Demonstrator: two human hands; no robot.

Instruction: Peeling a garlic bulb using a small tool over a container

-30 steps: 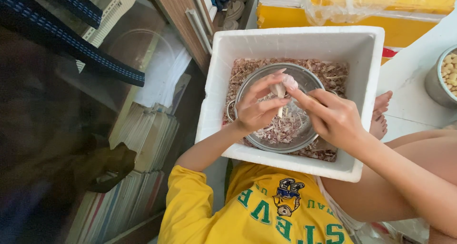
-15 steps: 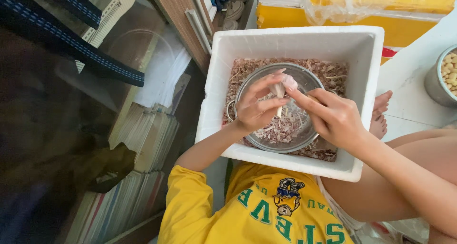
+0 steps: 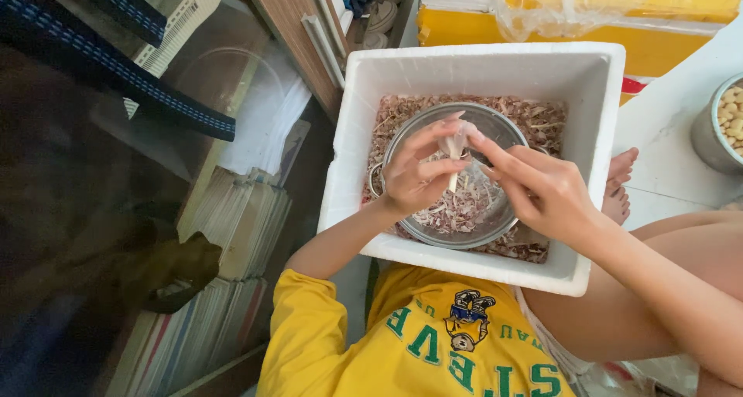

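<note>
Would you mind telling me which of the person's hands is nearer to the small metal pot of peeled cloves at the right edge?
The right hand. It is over the metal bowl, on the side towards the pot; the left hand is farther away, over the bowl's opposite side.

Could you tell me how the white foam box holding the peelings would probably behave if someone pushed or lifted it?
The white foam box is thick-walled foam, so probably light and easy to slide. Its load, papery peelings and a round metal bowl, looks light too. The rim might dent or crumble if gripped hard. The left hand and right hand work above it.
</note>
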